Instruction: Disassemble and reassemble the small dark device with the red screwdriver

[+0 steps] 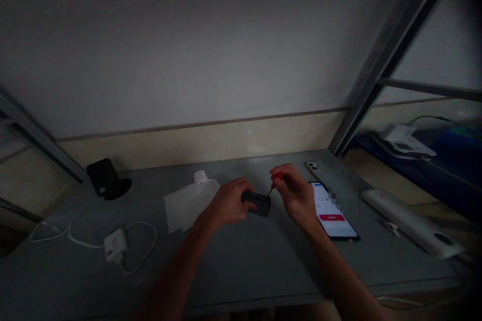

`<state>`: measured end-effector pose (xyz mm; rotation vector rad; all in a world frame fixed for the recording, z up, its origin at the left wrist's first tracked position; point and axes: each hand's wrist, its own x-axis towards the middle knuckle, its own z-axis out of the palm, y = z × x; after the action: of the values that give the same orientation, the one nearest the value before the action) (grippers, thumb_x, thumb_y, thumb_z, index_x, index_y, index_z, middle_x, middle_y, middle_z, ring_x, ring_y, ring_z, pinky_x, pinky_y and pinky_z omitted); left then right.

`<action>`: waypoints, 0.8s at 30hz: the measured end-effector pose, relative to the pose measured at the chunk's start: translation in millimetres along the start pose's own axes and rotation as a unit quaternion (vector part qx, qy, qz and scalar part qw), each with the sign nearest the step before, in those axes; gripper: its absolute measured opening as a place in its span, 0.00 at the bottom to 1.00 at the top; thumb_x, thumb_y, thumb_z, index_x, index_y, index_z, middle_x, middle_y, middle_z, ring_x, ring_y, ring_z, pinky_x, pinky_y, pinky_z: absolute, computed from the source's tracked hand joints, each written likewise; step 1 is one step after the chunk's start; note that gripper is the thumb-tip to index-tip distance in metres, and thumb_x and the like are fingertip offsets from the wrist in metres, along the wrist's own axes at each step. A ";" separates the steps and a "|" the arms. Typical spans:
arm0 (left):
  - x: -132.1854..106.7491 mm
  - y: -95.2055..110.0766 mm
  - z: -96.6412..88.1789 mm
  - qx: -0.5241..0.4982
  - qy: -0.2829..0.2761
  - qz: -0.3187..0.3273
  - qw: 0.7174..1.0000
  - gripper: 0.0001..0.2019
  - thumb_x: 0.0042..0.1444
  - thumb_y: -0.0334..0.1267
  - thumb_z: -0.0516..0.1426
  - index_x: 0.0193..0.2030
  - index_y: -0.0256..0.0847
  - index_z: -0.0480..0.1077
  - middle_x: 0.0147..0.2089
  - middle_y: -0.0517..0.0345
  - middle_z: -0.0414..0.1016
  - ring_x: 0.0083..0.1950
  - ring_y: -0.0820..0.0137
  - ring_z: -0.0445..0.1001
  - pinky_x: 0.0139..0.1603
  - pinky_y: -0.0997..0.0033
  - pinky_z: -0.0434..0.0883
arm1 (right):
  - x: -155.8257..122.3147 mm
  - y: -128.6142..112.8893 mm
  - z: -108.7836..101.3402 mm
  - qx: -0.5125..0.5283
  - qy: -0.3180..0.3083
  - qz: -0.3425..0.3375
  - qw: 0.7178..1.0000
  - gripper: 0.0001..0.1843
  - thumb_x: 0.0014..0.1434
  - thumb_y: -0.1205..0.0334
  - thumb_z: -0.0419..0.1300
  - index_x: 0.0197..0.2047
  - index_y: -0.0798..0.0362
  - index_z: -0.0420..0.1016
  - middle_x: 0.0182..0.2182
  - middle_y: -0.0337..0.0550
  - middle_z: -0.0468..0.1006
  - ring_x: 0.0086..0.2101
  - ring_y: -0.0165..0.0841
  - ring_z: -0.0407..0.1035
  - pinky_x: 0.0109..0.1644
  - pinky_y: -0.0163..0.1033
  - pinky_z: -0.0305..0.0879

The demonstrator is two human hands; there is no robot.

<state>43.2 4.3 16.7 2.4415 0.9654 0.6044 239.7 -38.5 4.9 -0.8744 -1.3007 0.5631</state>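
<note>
My left hand (pixel 228 202) is closed around a small black box-shaped device (pixel 259 203), holding it just above the grey table (pixel 241 266). My right hand (pixel 294 191) pinches a small red-handled screwdriver (pixel 276 180) whose thin tip points down to the right end of the device. The two hands are close together at the middle of the table.
A lit phone (pixel 333 210) lies right of my right hand, another phone (pixel 315 167) face down behind it. White paper (pixel 188 203) and a small white object (pixel 201 176) lie left. A white charger with cable (pixel 116 246), a black stand (pixel 107 179) and a long silvery device (pixel 410 220) are also on the table.
</note>
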 end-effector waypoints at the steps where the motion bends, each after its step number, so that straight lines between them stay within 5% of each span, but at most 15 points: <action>1: 0.2 0.0 0.0 -0.001 -0.002 -0.001 1.000 0.11 0.50 0.30 0.65 0.38 0.40 0.69 0.40 0.57 0.73 0.41 0.67 0.73 0.40 0.70 0.65 | 0.1 -0.5 -0.5 0.012 -0.007 0.007 1.000 0.06 0.66 0.59 0.60 0.45 0.47 0.76 0.38 0.41 0.73 0.38 0.36 0.68 0.42 0.42 0.65; 5: 0.3 -0.4 0.3 0.001 0.005 0.005 1.000 0.10 0.51 0.30 0.65 0.38 0.40 0.69 0.41 0.57 0.73 0.42 0.66 0.73 0.42 0.69 0.65 | -1.5 -5.1 -0.4 0.040 -0.041 0.013 0.998 0.11 0.71 0.58 0.53 0.49 0.48 0.74 0.37 0.44 0.76 0.36 0.36 0.69 0.43 0.44 0.65; 11: -0.8 0.4 0.4 -0.001 0.002 0.000 1.000 0.11 0.51 0.32 0.66 0.39 0.40 0.69 0.41 0.56 0.74 0.44 0.64 0.73 0.43 0.68 0.66 | -2.7 0.2 3.4 -0.062 -0.020 -0.029 0.997 0.07 0.65 0.57 0.62 0.45 0.47 0.77 0.37 0.42 0.72 0.40 0.38 0.69 0.46 0.44 0.64; 14: -1.0 1.1 -0.1 0.000 0.002 -0.006 1.000 0.10 0.51 0.32 0.65 0.38 0.41 0.69 0.41 0.57 0.73 0.43 0.65 0.73 0.42 0.69 0.66 | -4.0 2.1 3.5 -0.014 -0.037 0.000 0.999 0.14 0.69 0.57 0.55 0.57 0.46 0.72 0.34 0.40 0.74 0.35 0.36 0.69 0.42 0.43 0.65; 17: -1.0 1.2 -0.9 0.005 -0.001 -0.003 1.000 0.11 0.51 0.30 0.65 0.38 0.40 0.69 0.40 0.57 0.73 0.42 0.65 0.72 0.41 0.69 0.65 | -3.7 -1.1 3.2 0.007 -0.052 -0.011 0.999 0.13 0.72 0.58 0.51 0.53 0.46 0.73 0.40 0.44 0.76 0.38 0.37 0.70 0.44 0.44 0.66; 20: -1.1 1.2 -1.7 0.014 0.001 0.004 1.000 0.11 0.50 0.30 0.65 0.38 0.40 0.68 0.40 0.57 0.73 0.40 0.66 0.72 0.40 0.69 0.65 | -1.5 -2.4 2.4 -0.053 -0.024 -0.046 0.997 0.09 0.69 0.57 0.56 0.47 0.47 0.76 0.45 0.46 0.73 0.44 0.39 0.69 0.48 0.46 0.66; 24: -1.7 1.3 -2.1 0.008 0.005 0.009 1.000 0.11 0.51 0.30 0.65 0.38 0.40 0.68 0.39 0.57 0.73 0.41 0.66 0.72 0.40 0.69 0.64 | -1.3 2.2 0.7 -0.062 -0.016 -0.042 0.997 0.09 0.66 0.58 0.60 0.49 0.47 0.76 0.37 0.42 0.73 0.39 0.38 0.69 0.46 0.45 0.67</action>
<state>41.6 2.7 18.7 2.4666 0.9564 0.6183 239.0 -38.1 2.4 -0.9119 -1.4070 0.4363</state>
